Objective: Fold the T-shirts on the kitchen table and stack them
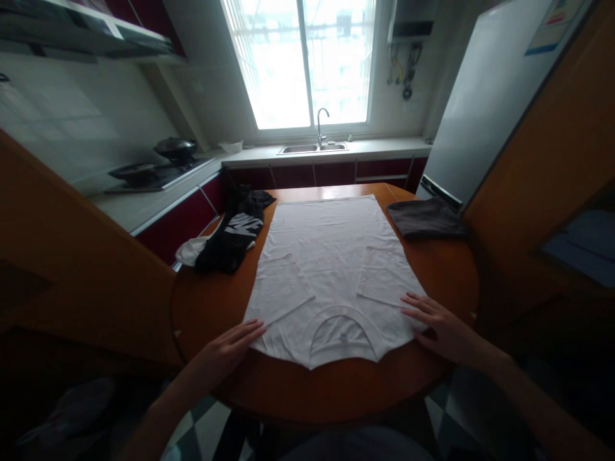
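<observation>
A white T-shirt [331, 256] lies flat on the round wooden table [336, 390], collar toward me, both sleeves folded inward onto the body. My left hand [228, 349] rests flat, fingers apart, at the shirt's near left shoulder corner, fingertips touching the fabric edge. My right hand [439, 323] lies flat with spread fingers on the shirt's near right shoulder edge. Neither hand grips anything.
A black garment with white lettering [233, 237] and a bit of white cloth lie at the table's left edge. A folded dark grey garment [425, 218] sits at the far right. Behind are a counter with a sink [312, 148], a stove with pans [154, 169], and a white fridge [480, 102].
</observation>
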Tool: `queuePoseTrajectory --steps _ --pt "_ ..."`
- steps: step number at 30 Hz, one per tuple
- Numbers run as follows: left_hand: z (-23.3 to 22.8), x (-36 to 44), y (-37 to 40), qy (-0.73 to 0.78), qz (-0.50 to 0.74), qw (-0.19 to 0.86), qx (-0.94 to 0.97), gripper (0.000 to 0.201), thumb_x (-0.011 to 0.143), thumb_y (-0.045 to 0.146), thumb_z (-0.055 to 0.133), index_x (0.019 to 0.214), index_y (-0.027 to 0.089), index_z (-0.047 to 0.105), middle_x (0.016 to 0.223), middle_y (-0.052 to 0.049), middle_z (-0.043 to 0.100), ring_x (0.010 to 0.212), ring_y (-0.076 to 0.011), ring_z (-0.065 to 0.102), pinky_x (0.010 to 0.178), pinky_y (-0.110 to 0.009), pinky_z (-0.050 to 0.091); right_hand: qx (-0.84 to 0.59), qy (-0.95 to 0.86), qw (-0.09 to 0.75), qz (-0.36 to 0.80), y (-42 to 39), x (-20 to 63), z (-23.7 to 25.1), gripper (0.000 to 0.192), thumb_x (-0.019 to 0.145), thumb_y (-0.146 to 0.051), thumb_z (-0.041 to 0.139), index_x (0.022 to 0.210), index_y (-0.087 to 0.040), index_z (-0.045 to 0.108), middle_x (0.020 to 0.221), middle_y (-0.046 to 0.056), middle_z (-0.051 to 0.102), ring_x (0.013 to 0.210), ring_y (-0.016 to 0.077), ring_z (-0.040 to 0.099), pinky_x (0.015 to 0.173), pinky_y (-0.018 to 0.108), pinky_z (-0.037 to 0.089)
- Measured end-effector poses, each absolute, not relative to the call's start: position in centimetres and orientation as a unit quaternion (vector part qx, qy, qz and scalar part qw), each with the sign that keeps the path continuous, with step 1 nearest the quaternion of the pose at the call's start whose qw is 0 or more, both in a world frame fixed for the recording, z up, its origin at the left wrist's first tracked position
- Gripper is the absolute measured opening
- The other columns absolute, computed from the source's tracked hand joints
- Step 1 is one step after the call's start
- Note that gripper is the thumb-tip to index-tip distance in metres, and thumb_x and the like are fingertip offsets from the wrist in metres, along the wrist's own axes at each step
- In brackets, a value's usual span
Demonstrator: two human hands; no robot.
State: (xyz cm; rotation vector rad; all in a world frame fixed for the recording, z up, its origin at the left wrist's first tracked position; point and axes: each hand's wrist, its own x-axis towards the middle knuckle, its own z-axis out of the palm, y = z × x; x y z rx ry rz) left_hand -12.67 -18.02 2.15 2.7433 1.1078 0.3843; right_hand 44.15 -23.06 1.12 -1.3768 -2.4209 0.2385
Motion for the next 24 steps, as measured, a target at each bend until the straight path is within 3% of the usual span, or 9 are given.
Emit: queuePoseTrajectory --steps 4,10,17,24 --pt "2.3 -12.0 -18.0 0.374 0.138 0.039 0.916 0.072 0.086 -0.002 0.036 0.147 0.032 0.052 0.145 0.0 0.059 0.128 -0.0169 0.06 0.111 -0.032 0.048 -0.467 -0.869 0.159 0.053 -23.5 44.4 1.3 0.064 0.077 -0.003 0.052 0.135 -0.029 0.062 0.15 0.003 0.054 0.143 0.0251 0.044 0.119 0.048 0.035" --pt "1.3 -12.8 -17.4 0.366 0.168 0.029 0.915 0.058 0.094 0.004 0.037 0.143 0.029 0.056 0.139 -0.004 0.062 0.127 -0.0182 0.06 0.111 -0.033 0.048 -0.462 -0.872 0.153 -0.042 -23.2 45.1 0.3 0.072 0.075 0.007 0.04 0.136 -0.026 0.06 0.144 0.004 0.059 0.137 0.0219 0.05 0.116 0.046 0.04" --pt "0.5 -14.0 -17.3 0.353 0.236 0.047 0.904 0.03 0.101 0.023 0.05 0.122 0.027 0.072 0.125 -0.005 0.071 0.114 -0.0175 0.068 0.101 -0.027 0.054 -0.469 -0.846 0.24 -0.078 -23.1 46.5 -0.4 0.033 0.095 -0.013 0.052 0.119 -0.025 0.07 0.126 0.007 0.071 0.116 0.0235 0.066 0.1 0.043 0.054" --pt "0.8 -14.0 -17.6 0.381 0.237 0.106 0.888 0.032 0.102 0.029 0.046 0.113 0.025 0.075 0.122 -0.007 0.073 0.115 -0.0199 0.068 0.101 -0.033 0.055 -0.468 -0.846 0.255 0.003 -23.0 47.2 -0.8 0.03 0.1 -0.023 0.049 0.117 -0.028 0.074 0.124 0.004 0.073 0.116 0.0233 0.068 0.107 0.049 0.05"
